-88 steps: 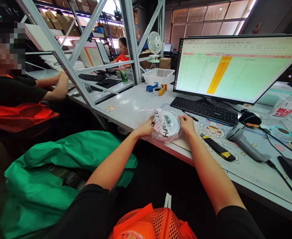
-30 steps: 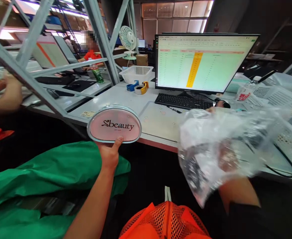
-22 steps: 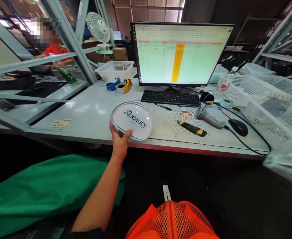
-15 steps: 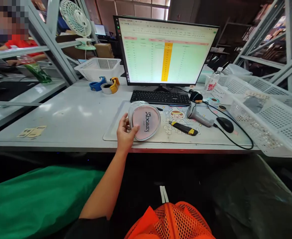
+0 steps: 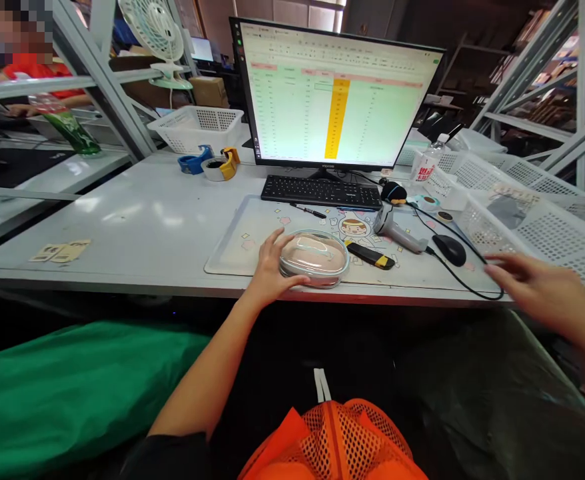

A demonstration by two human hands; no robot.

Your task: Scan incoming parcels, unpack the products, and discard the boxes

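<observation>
My left hand (image 5: 268, 272) is closed round the left end of a clear oval case (image 5: 315, 257), thumb in front and fingers behind. The case has a domed see-through top and a pale pink inside; it rests on the desk mat (image 5: 237, 248) near the front edge. Just right of it lies a black and yellow box cutter (image 5: 371, 255). My right hand (image 5: 537, 287), blurred by motion, has come in at the right edge with fingers stretched out and apart, holding nothing. Nearest to it are a black cable (image 5: 492, 295) and a black mouse (image 5: 450, 249).
A monitor (image 5: 332, 100) and keyboard (image 5: 321, 193) stand behind. A grey barcode scanner (image 5: 400, 230) and a marker (image 5: 308, 211) lie on the mat. White baskets (image 5: 562, 233) line the right side. Tape dispensers (image 5: 221, 167) sit at the back left. A person in red (image 5: 42, 72) is beyond the rack.
The case, held up tilted with its "beauty" lettering facing me, is now lower and lying on the mat, slightly to the right. My right hand has entered from the right.
</observation>
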